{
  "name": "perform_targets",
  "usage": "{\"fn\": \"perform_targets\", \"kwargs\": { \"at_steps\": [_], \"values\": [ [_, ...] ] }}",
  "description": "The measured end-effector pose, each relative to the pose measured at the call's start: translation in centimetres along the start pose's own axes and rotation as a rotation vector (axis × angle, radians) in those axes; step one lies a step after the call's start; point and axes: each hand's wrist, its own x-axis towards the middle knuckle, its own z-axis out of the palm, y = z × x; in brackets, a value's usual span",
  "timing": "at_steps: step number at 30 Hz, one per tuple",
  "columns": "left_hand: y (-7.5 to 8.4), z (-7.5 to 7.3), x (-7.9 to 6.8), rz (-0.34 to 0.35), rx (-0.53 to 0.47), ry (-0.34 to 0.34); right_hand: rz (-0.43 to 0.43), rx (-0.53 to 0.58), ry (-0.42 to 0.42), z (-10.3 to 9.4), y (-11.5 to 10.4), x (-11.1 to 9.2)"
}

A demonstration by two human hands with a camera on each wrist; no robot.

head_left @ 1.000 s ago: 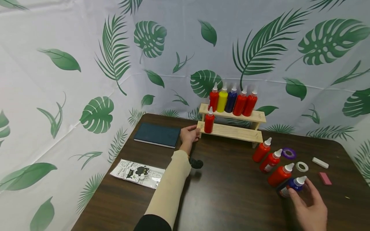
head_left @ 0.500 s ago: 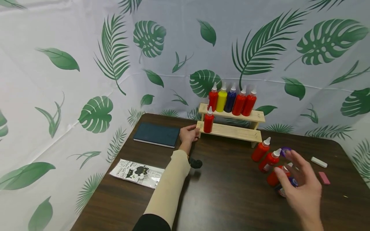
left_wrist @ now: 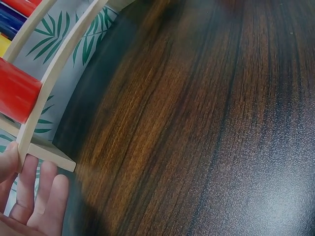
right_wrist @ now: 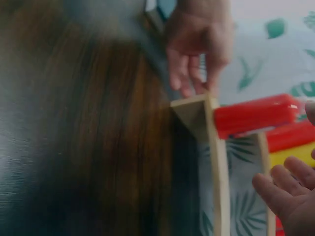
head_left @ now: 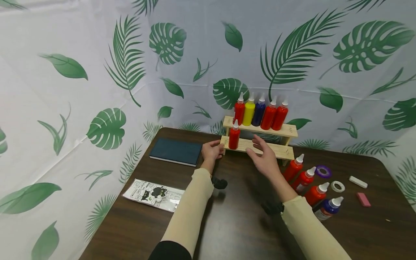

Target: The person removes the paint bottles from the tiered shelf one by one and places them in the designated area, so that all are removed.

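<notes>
A two-tier wooden stand (head_left: 283, 151) is at the back of the table, with red, yellow and blue squeeze bottles along its upper board. One red bottle (head_left: 234, 138) with a white nozzle cap stands at the left end of the lower board. My left hand (head_left: 211, 152) grips that end of the stand, its thumb over the board and its fingers under it in the left wrist view. Just in front of the lower board, right of the lone red bottle, my right hand (head_left: 265, 160) hangs with fingers spread and nothing in it.
Three red bottles (head_left: 315, 195) and a blue bottle (head_left: 328, 208) form a slanting row on the right. Beyond them lie a purple tape roll (head_left: 329, 169), a white roll (head_left: 333, 183), a white block and a pink one. A dark notebook (head_left: 175, 151) and a cat-printed packet (head_left: 152, 194) lie left.
My right hand has left the blue bottle at the lower right and moved, with nothing in it, up and left to the stand. The left hand stays at the stand's end.
</notes>
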Motion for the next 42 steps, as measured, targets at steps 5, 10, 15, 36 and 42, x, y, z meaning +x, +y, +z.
{"fn": "perform_targets", "kwargs": {
  "at_steps": [5, 10, 15, 36, 42],
  "values": [
    [0.0, 0.0, 0.1, -0.008, -0.001, 0.006, 0.045, -0.054, -0.037, 2.1, 0.1, 3.1],
    [0.0, 0.0, 0.0, -0.008, 0.007, 0.002, 0.094, -0.112, -0.045, 3.3, 0.0, 5.1],
    [-0.1, 0.0, 0.1, -0.015, 0.012, 0.001, 0.088, -0.095, -0.073, 3.9, -0.3, 6.2],
    [-0.1, -0.1, 0.0, -0.014, 0.008, -0.001, 0.072, 0.018, 0.051, 3.5, -1.6, 2.4],
    [-0.1, 0.0, -0.1, -0.005, -0.005, -0.003, 0.131, 0.058, 0.125, 0.0, -0.5, -1.4]
  ]
}}
